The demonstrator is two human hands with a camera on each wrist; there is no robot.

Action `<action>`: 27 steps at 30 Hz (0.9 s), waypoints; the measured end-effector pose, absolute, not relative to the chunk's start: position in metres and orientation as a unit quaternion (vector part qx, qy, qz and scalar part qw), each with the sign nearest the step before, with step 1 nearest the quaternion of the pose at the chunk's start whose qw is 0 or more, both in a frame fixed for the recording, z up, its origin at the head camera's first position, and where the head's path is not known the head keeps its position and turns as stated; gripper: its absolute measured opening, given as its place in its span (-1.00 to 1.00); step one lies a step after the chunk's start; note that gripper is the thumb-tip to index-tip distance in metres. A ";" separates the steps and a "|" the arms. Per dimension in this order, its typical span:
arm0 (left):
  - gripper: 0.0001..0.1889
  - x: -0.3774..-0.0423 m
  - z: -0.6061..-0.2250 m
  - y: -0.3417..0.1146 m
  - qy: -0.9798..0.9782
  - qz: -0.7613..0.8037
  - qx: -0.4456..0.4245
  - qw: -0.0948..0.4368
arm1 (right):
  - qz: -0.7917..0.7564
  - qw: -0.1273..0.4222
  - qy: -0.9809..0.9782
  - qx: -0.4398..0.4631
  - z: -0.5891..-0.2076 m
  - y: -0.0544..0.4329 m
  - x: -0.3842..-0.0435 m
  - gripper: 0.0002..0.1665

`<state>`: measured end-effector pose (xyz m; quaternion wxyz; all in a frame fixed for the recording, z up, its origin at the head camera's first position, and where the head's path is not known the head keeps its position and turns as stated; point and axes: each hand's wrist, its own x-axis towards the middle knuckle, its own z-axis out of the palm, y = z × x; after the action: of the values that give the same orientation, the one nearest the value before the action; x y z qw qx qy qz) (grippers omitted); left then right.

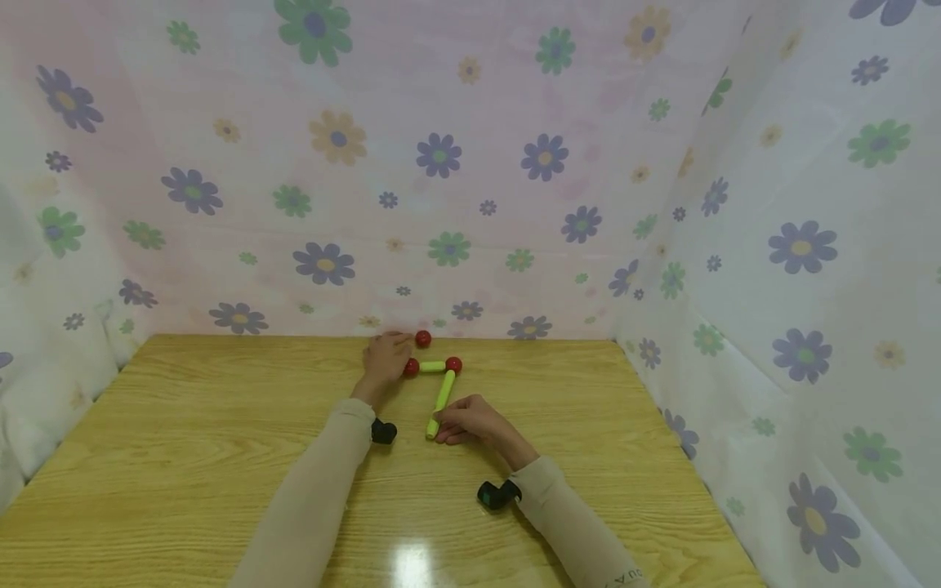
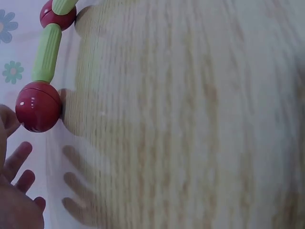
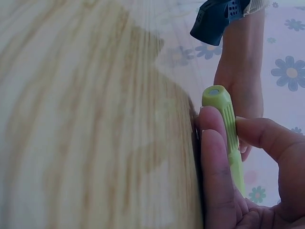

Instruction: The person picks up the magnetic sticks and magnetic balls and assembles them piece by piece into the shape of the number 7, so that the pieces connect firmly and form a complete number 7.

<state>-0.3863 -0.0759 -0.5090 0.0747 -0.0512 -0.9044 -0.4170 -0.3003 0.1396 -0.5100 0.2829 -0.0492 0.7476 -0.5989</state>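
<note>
My right hand (image 1: 474,420) pinches the free near end of a long yellow-green magnetic stick (image 1: 444,392) between thumb and fingers; its metal tip shows in the right wrist view. The stick's far end meets a red ball (image 1: 453,365). From that ball a short yellow-green stick (image 1: 432,367) runs left to a second red ball (image 1: 411,367). Beside this ball is my left hand (image 1: 385,357), its fingers stretched toward a loose red ball (image 1: 422,338) at the table's back edge. In the left wrist view several fingertips (image 2: 25,180) spread apart beneath the second ball.
A wood-grain table (image 1: 220,457) lies under everything. Flower-printed cloth (image 1: 470,196) stands right behind its back edge and along both sides. Each wrist carries a dark camera, such as the one (image 1: 498,495) by the right sleeve.
</note>
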 end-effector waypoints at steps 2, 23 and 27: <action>-0.58 -0.389 -0.510 -0.076 -0.898 -0.428 -0.048 0.088 | -0.599 0.284 0.747 -0.049 -0.509 0.140 -0.300 -0.69; -0.57 -0.385 -0.511 -0.087 -0.924 -0.365 -0.069 0.087 | -0.597 0.277 0.750 -0.064 -0.512 0.140 -0.299 -0.70; -0.57 -0.381 -0.512 -0.092 -0.895 -0.436 -0.035 0.088 | -0.596 0.275 0.751 -0.067 -0.511 0.140 -0.299 -0.70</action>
<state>-0.3811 -0.0924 -0.5120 0.0877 -0.0349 -0.8949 -0.4361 -0.2990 0.1403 -0.5114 0.2750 -0.0671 0.7511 -0.5965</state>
